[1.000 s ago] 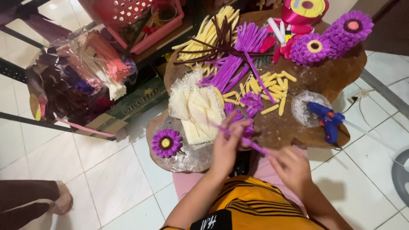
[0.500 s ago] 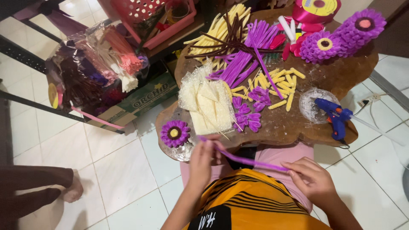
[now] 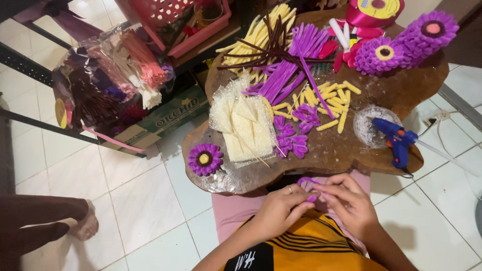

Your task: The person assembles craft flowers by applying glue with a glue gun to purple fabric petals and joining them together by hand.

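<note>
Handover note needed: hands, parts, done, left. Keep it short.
Left hand and right hand: both pinch one bent purple fuzzy stem over the lap, at the near edge of the brown wooden table.
On the table: folded purple petal pieces, short yellow stem pieces, blue glue gun.
Done: one purple flower with yellow centre lies near the left hand.
Left: stem in hand not yet a finished petal.

Your hands pinch a fuzzy purple pipe cleaner, soft and matt. The table before you is dark wood with a worn, glossy varnish. On it, the glue gun is smooth blue plastic, and the purple flower looks plush and velvety. The cream sheets sit in crinkly clear plastic wrap. The floor is shiny white tile.
</note>
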